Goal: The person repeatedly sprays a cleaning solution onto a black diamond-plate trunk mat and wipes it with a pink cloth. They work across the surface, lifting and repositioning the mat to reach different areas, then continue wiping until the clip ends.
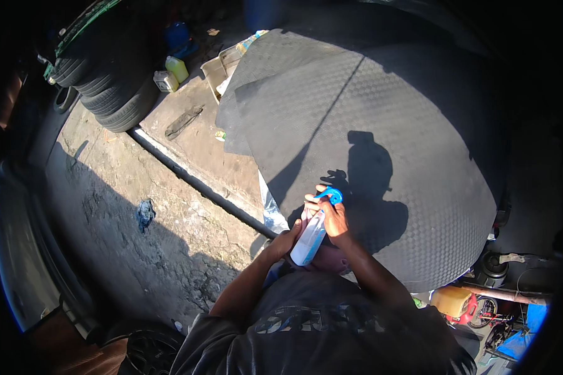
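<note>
A whitish spray bottle [308, 244] with a blue trigger head [333, 196] is tilted in front of my body. My right hand [335, 220] is closed around the upper end, its fingers at the blue head. Against the lower side of the bottle, my left hand [288, 240] is wrapped with its fingers partly hidden behind it. Beyond both hands spreads a large dark textured rubber mat [306, 81], in overlapping sheets, with my shadow falling on it. A shiny silvery sheet [271, 211] shows at the mat's left edge, close to my left hand.
Stacked tires [120, 107] stand at the far left, beside a yellow-green jug [177, 69] and a whitish jug [165, 81]. A beige crate [214, 73] sits by the mat. A narrow groove [187, 178] crosses the rough concrete, where a crumpled rag [145, 215] lies. A yellow container [450, 301] is at lower right.
</note>
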Tool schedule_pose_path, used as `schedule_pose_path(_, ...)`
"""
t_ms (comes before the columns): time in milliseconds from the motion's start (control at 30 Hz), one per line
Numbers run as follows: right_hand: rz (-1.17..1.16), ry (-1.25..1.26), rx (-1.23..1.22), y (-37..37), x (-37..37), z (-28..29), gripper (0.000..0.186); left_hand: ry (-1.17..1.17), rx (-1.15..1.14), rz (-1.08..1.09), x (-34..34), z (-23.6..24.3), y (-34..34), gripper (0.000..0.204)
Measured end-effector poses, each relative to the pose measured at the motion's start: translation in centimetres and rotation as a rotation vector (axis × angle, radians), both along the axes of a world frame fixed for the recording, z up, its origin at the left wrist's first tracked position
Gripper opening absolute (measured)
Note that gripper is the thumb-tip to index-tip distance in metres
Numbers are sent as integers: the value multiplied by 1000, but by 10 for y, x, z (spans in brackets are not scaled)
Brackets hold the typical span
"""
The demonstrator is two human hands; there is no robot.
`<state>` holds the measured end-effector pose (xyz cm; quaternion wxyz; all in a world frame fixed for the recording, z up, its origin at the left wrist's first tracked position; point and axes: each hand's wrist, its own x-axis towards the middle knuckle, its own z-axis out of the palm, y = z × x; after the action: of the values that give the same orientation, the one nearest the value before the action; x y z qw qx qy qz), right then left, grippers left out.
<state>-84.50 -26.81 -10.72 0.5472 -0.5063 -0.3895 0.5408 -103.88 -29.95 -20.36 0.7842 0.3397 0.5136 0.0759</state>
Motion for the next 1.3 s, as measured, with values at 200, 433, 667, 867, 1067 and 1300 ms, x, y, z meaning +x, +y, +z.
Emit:
schedule_pose_path(200,-134,-353,-63,29,21,4,40,438,229,108,-106,-48,-51,75)
schedule_pose_path(433,-142,-660,-134,95,23,-15,68,683,474,144,-152,-57,-117,85)
schedule_pose_path(667,-75,-879,-176,177,-30,-14,62,579,352,104,-192,-60,-84,82)
schedule_pose_path(867,-75,-833,-156,275,-103,0,72,854,181,-33,-273,-92,-45,84)
schedule_pose_path(1067,-98,-859,-142,337,-149,-15,65,776,16,44,-356,-117,-16,82)
schedule_pose_path(1300,-64,-1086,-227,330,-160,-42,61,862,15,37,-368,-115,6,85)
